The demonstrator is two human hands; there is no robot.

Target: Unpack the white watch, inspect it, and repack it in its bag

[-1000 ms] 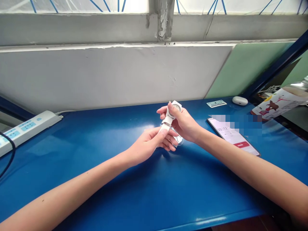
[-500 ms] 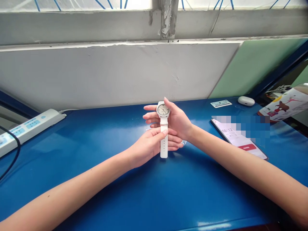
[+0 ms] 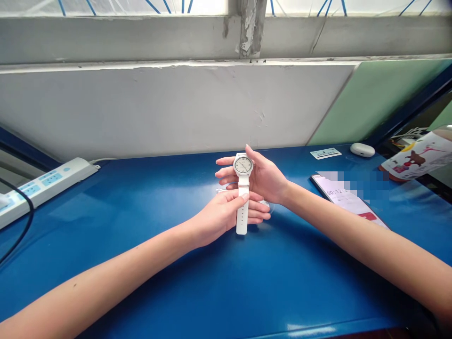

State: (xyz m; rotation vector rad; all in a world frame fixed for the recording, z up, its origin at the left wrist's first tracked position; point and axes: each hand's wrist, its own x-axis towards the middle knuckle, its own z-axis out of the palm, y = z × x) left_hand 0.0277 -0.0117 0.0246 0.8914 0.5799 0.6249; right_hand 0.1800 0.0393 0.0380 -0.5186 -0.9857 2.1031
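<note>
A white wristwatch stands upright over the blue table, its round dial facing me and its strap hanging down. My right hand supports the watch head from behind, thumb up beside the dial and fingers stretched out to the left. My left hand pinches the strap just below the dial with thumb and fingers. Something clear and shiny peeks out under my right hand; I cannot make out what it is.
A phone with a lit screen lies to the right. Behind it are a small card and a white earbud case. A printed packet sits at the far right. A white power strip with a black cable lies at the left.
The watch was turned from tilted and half hidden in my hands to upright with the dial facing me and the strap hanging straight. In the last half second little has moved.
</note>
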